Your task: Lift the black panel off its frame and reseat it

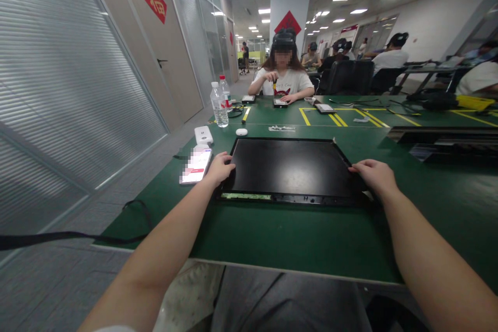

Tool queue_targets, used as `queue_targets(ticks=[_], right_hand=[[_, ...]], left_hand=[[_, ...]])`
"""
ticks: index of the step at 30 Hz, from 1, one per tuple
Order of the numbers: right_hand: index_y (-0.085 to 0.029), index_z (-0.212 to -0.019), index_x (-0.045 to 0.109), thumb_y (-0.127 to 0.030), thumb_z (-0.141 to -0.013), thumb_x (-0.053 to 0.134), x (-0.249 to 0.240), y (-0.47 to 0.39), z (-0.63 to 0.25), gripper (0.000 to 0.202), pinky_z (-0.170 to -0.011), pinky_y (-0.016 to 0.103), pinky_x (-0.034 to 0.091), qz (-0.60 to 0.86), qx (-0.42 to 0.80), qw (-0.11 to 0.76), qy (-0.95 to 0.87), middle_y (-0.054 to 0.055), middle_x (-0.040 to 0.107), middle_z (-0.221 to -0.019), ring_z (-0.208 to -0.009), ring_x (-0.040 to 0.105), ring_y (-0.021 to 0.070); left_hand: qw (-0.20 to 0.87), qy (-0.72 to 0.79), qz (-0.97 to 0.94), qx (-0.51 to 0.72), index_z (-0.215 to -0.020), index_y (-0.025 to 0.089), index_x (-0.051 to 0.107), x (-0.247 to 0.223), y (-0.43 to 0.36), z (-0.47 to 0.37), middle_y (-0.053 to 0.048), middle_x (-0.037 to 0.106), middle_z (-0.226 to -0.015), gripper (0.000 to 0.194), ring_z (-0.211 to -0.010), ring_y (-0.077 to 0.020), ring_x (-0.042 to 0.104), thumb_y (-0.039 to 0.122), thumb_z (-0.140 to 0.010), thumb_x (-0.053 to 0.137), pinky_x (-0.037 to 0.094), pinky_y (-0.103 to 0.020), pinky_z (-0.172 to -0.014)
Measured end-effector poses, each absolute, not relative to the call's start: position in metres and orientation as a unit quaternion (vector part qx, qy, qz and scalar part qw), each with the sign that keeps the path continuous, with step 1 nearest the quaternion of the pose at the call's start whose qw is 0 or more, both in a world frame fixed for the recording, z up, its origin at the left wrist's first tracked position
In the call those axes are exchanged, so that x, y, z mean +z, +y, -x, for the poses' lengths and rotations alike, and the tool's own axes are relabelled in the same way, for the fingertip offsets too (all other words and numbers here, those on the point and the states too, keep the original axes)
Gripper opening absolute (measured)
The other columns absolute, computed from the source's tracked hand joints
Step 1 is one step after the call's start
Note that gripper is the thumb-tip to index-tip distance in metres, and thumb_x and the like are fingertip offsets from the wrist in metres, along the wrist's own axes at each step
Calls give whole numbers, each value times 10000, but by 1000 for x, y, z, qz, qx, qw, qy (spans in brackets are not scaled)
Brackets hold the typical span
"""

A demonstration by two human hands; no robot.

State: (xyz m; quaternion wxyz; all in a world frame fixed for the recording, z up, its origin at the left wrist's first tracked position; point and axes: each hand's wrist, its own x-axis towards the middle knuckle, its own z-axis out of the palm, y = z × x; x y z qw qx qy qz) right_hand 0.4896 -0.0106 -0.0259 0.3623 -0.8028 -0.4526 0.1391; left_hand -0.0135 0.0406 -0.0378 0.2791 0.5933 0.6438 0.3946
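Note:
A flat black screen panel (pixel 288 166) lies face up on the green table in front of me. Its black frame shows along the edges, and a pale green strip (pixel 246 196) runs along the left part of its near edge. My left hand (pixel 220 169) is closed on the left edge, thumb and fingers at the rim. On the opposite side, my right hand (pixel 375 176) pinches the right edge with fingers bent. The undersides of the panel and of my fingers are hidden.
Left of the panel lie a phone (pixel 196 165), a white device (pixel 203 135) and a small white case (pixel 241 132). Two water bottles (pixel 220 106) stand behind. Across the green table (pixel 288 238) a person (pixel 286 75) handles a small device. Dark long parts (pixel 439 136) lie right.

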Motion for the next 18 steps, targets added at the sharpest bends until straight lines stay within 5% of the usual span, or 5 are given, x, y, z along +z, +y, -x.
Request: queue_targets(ticks=[18], right_hand=[[-286, -666, 748, -403, -688, 738, -20, -14, -485, 119, -712, 411, 489, 805, 130, 354, -457, 69, 758, -742, -780, 665, 293]], left_hand=[[240, 646, -632, 354, -1085, 182, 876, -38, 42, 13, -133, 668, -1595, 334, -1522, -357, 590, 142, -789, 728, 425, -417, -1283]])
